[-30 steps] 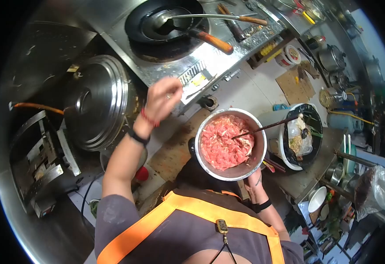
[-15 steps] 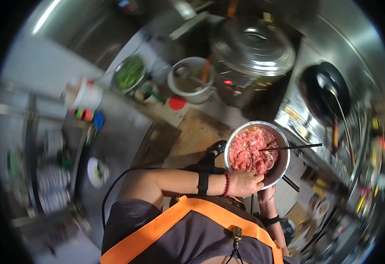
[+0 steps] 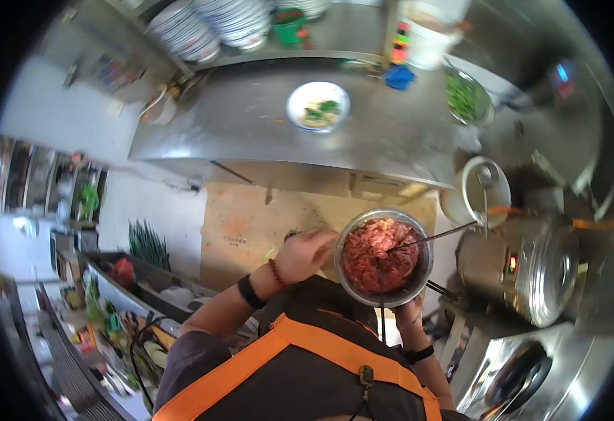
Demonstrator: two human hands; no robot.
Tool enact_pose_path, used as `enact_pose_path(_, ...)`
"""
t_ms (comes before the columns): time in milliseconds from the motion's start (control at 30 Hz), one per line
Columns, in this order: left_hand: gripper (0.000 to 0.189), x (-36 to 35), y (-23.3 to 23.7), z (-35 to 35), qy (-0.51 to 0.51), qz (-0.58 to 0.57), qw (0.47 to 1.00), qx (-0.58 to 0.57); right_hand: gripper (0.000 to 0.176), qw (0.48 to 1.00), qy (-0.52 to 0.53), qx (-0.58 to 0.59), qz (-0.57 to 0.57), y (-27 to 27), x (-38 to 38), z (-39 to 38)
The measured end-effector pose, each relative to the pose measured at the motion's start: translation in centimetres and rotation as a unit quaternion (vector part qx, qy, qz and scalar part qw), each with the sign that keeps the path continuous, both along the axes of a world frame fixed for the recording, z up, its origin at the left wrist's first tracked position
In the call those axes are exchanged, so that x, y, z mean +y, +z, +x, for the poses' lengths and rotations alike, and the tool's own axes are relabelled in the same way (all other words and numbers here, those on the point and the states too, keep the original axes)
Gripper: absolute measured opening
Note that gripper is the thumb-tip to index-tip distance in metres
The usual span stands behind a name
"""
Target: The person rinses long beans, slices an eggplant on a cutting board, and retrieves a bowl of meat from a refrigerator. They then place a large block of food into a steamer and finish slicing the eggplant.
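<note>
A round metal bowl (image 3: pixel 425 275) of raw sliced meat (image 3: pixel 380 263) is in front of my body. My right hand (image 3: pixel 411 314) grips it at the near right side, most of its fingers hidden beneath. One dark chopstick (image 3: pixel 430 239) sticks out of the meat to the right, and another (image 3: pixel 383 309) slants over the near rim toward me. Two more dark sticks (image 3: pixel 444 290) poke out past the bowl's lower right edge. Just left of the rim, my left hand (image 3: pixel 305 256) hovers empty, its fingers stretched toward the bowl.
A steel counter (image 3: pixel 236 119) ahead carries a white plate (image 3: pixel 319 107) of food with greens. Stacked bowls (image 3: pixel 229 21) stand on the shelf above. To the right are a white pot (image 3: pixel 475 193) with a ladle, a large lidded cooker (image 3: pixel 524 266) and a black wok (image 3: pixel 521 375).
My view has swung left, bringing the counter in front. My left hand has come off the near side of the meat bowl and moved left of it. The right hand still holds the bowl.
</note>
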State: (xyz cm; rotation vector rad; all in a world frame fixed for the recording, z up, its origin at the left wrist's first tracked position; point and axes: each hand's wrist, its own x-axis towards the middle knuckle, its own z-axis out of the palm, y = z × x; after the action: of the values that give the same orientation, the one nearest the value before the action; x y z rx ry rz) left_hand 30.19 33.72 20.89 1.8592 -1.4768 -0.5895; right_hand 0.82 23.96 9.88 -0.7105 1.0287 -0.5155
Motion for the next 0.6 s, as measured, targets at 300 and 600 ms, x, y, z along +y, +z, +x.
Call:
enact_pose_path(300, 0.031, 19.2, -9.2, 15.7, 0.299, 0.197, 0.923, 0.143, 0.008, 0.988, 0.129, 0.032, 0.072, -3.7, 0.6, 30.0)
enact_pose_path(600, 0.049, 21.4, -24.1, 36.6, 0.369, 0.189, 0.893, 0.176, 0.016, 0.97, 0.187, -0.084, 0.134, -8.4, -0.3, 57.4)
